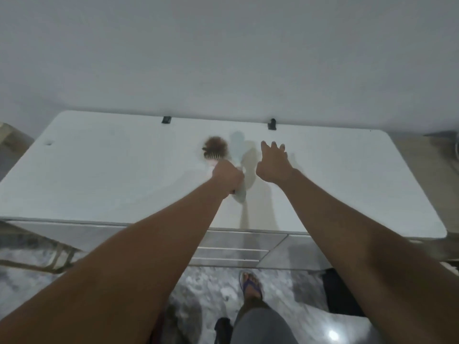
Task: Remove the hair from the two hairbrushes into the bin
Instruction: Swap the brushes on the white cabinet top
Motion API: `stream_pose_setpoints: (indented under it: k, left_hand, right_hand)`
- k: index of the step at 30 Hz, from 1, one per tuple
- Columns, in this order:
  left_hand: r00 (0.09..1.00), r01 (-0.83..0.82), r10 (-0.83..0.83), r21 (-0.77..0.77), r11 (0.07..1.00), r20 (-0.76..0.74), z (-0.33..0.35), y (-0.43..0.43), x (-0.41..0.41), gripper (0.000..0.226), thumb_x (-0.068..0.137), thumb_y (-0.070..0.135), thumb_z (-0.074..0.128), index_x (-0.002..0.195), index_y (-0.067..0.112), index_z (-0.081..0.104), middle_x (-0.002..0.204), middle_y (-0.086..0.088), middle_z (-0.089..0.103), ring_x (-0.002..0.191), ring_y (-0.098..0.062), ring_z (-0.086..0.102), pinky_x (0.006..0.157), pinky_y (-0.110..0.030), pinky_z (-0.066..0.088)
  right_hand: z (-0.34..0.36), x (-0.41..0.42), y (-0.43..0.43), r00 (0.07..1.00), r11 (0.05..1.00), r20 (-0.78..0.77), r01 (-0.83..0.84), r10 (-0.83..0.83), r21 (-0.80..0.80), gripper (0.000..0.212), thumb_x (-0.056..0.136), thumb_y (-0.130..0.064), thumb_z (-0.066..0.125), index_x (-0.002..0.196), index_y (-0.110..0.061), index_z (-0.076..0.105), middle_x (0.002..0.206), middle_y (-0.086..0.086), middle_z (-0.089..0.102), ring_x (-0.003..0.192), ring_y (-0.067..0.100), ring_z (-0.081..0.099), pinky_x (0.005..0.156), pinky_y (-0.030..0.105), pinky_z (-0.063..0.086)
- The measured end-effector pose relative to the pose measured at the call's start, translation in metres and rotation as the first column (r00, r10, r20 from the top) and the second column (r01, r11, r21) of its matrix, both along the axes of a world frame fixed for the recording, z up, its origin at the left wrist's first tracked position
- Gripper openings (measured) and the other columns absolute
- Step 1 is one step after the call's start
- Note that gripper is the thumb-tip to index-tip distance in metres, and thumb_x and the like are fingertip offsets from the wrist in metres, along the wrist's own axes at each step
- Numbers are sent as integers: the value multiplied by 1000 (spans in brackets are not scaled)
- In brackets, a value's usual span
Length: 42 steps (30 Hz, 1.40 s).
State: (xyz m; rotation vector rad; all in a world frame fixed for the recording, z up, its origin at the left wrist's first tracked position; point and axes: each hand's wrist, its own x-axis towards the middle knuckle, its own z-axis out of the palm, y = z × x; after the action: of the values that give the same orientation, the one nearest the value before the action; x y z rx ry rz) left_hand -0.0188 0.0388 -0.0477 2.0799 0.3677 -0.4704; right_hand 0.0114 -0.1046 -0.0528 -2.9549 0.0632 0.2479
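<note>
Your left hand gripped the stiff hairbrush handle, right hand was spread; the hair clump looked soft, easy to pinch

White top: hairy brush, blue brush

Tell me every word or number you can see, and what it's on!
There are none. The white table, the hair-filled hairbrush, the pale blue hairbrush and the two black clips on the table's far edge show no writing that I can make out.
</note>
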Motion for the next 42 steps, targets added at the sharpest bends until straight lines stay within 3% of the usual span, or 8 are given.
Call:
stream_pose_setpoints:
  k: [5, 13, 17, 20, 26, 33, 37, 42]
  left_hand:
    - [971, 214, -237, 340, 916, 25, 4, -18, 9, 30, 90, 10, 60, 63, 9, 46, 60, -4, 51, 58, -20, 57, 41, -22, 38]
    - [960, 253, -279, 392, 884, 12, 0, -25, 16, 16, 81, 9, 59, 70, 12, 49, 65, -2, 55, 51, -14, 52, 43, -22, 36]
    - [951, 267, -307, 428, 863, 26, -2, -22, 19, 21, 86, 25, 59, 71, 15, 48, 70, 1, 54, 66, -19, 58, 62, -26, 42]
    - [958, 235, -281, 388, 891, 65, 3, -11, 25, 27, 90, 37, 56, 78, 13, 56, 73, 2, 57, 76, -21, 62, 67, -29, 47]
    - [967, -16, -63, 304, 953, 248, 20, 41, 39, 17, 84, 29, 55, 72, 18, 58, 84, -2, 65, 87, -26, 65, 80, -29, 51]
    - [992, 96, -119, 425, 900, 28, -8, 61, 25, 33, 86, 45, 62, 90, 14, 52, 100, -7, 65, 96, -29, 65, 76, -30, 50]
    - [985, 147, -170, 438, 887, 13, -11, 54, 24, 18, 81, 25, 66, 89, 16, 53, 92, -2, 62, 85, -23, 64, 70, -31, 53]
    - [1000, -9, 12, 150, 989, -18, -8, 51, 29, 11, 76, 5, 56, 65, 6, 53, 61, -15, 63, 57, -27, 62, 53, -28, 53]
  right_hand:
    - [-13, 9, -11, 1000, 1000, -27, 15, -14, 25, 54, 86, -14, 54, 137, -7, 37, 130, 20, 43, 126, 44, 37, 105, 47, 38]
    - [-19, 17, -11, 998, 998, -55, 17, -14, 67, 47, 84, -15, 54, 130, -9, 44, 128, 20, 43, 128, 45, 35, 108, 49, 37]
    - [-12, 24, -11, 999, 999, -50, 13, -11, 51, 52, 86, -17, 55, 135, -8, 41, 135, 22, 40, 133, 47, 32, 110, 51, 36]
    - [-2, 29, -4, 1000, 999, -20, -10, 11, 52, 54, 86, -16, 56, 137, -8, 39, 133, 20, 42, 129, 44, 35, 107, 48, 36]
    - [11, 32, 34, 993, 990, 38, -118, 115, 77, 58, 93, -20, 50, 146, -7, 30, 138, 20, 39, 135, 45, 30, 109, 48, 34]
    - [-1, 25, 60, 984, 984, -24, -174, 175, 36, 64, 97, -26, 51, 152, -10, 23, 151, 21, 30, 143, 46, 21, 117, 51, 28]
    - [-4, 25, 58, 982, 983, -41, -183, 184, 33, 65, 98, -26, 50, 154, -10, 21, 155, 21, 26, 146, 47, 15, 120, 52, 23]
    - [-6, 31, 54, 981, 981, -38, -191, 192, 40, 65, 98, -25, 50, 154, -10, 21, 156, 21, 24, 147, 48, 12, 121, 52, 20]
